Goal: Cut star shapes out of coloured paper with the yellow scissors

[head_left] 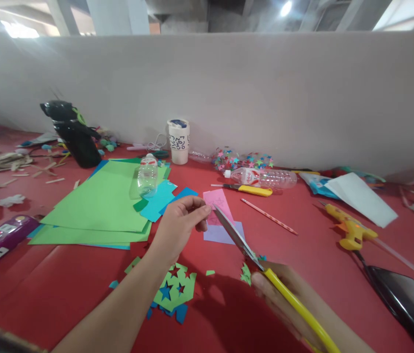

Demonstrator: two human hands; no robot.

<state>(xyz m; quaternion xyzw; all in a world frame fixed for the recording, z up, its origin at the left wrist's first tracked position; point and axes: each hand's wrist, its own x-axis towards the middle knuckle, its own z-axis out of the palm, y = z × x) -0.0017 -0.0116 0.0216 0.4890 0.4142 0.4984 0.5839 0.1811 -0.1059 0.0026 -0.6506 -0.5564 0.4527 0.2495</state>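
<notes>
My left hand (181,220) is closed in a pinch, thumb against fingers; whatever lies between them is too small or hidden to name. Its fingertips overlap the edge of a pink paper (218,200) with a star drawn on it. My right hand (280,289) grips scissors (291,294) with yellow handles. The blades point up and left, and their tip comes close to my left thumb. Behind the blades a lilac paper (214,234) meets the pink one. Below my left wrist lies green paper with star-shaped holes (188,295), over blue scraps (181,314).
Green sheets (96,196) and a clear bottle (148,176) are at left, near a black flask (74,139). Behind stand a white cup (179,142), a lying bottle (273,177) and a yellow cutter (254,190). A yellow glue gun (350,228) lies right; a pale wall closes the back.
</notes>
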